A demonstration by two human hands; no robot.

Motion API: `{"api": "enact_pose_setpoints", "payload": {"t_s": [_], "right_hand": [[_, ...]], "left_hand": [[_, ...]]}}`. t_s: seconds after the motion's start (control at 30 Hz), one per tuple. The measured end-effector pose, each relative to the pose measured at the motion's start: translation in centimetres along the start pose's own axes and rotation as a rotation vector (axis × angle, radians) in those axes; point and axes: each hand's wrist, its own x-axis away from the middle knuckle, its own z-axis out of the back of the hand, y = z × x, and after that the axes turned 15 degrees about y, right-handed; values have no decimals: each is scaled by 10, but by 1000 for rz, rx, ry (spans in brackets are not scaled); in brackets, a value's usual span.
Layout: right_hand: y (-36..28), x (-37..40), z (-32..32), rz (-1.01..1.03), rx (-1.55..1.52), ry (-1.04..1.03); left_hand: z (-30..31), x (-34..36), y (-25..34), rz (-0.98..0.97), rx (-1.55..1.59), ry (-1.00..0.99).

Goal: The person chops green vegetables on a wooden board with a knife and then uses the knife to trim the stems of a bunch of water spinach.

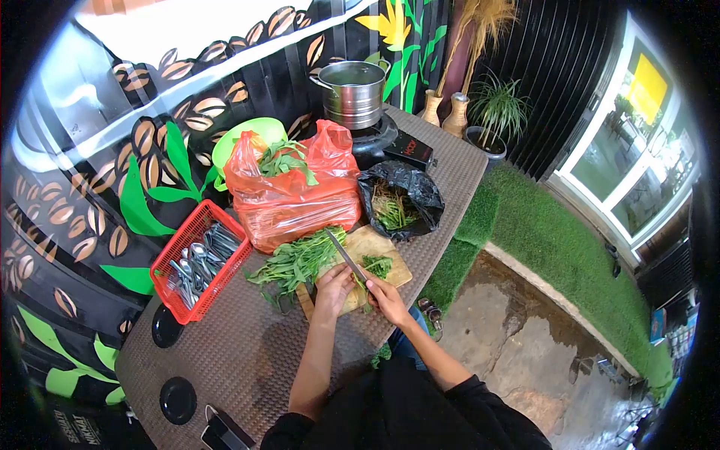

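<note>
My right hand [386, 301] is closed around a knife [346, 255], whose blade points up and left over the cutting board. Just left of it, my left hand [335, 289] has its fingers bent together close to the blade, and a bit of leafy greens [359, 285] shows between the two hands. Below them lies a wooden cutting board [401, 270]. A large bunch of leafy greens [300, 262] rests across the board's left side. A smaller pile of cut greens [377, 265] sits on the board beyond my right hand.
A red plastic bag [296, 206] and a black bag of stems [395, 210] stand behind the board. A steel pot [351, 97] sits on a stove [409, 149]. At left are a red cutlery basket [187, 304] and black saucers [178, 400]. The table's right edge [457, 217] is near.
</note>
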Motion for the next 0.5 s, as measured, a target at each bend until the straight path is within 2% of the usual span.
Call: {"api": "enact_pose_setpoints", "payload": {"t_s": [0.17,0.3,0.37,0.43,0.5], "right_hand": [[18,-5,-6,114,23,78],[9,-2,-13,167,96,165],[7,-3,-18,204,169,203],[5,-3,-26,308,323,335],[1,-1,-34,298,353,365]], "left_hand": [[5,-7,-12,143,205,-7],[1,-4,-17,106,250,-50],[4,-12,-33,-86,307,65],[3,-9,-35,-148,312,68],[-2,-5,-35,-211,317,70]]}}
